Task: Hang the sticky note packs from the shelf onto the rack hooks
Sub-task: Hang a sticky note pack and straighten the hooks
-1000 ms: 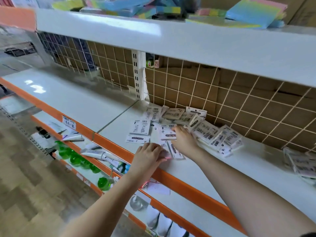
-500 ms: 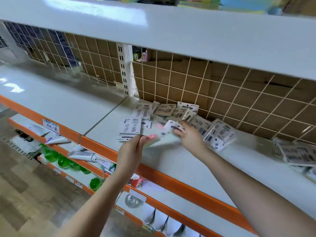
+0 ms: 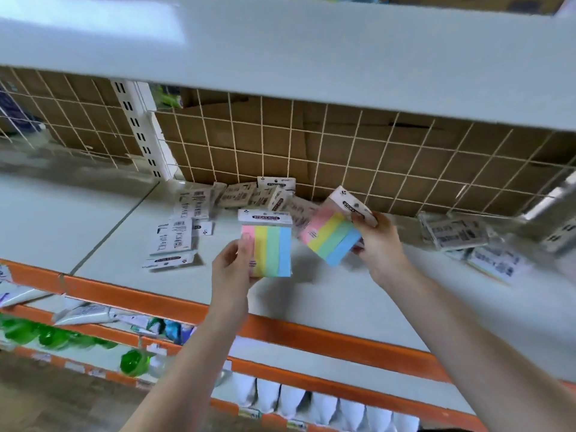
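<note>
One sticky note pack (image 3: 268, 244) is gripped by the left hand (image 3: 232, 266) and a second pack (image 3: 335, 233) by the right hand (image 3: 378, 241); both have been lifted off the shelf (image 3: 343, 294), where further packs (image 3: 187, 219) are left. Hanging can follow; no hooks are visible.

Pack in the left hand (image 3: 231, 267): white header card with a dark label, four vertical stripes of pink, yellow, green and blue (image 3: 268, 251). Pack in the right hand (image 3: 378, 243): same white header, same four stripes (image 3: 331, 236), tilted. Packs lying face down (image 3: 174, 241) on the shelf: white backs with black barcodes and print. Shelf (image 3: 327, 294): pale grey-white surface, orange front edge. Back grid (image 3: 311, 145): cream wire squares over brown cardboard. Lower shelf: green items (image 3: 46, 336), blurred.
</note>
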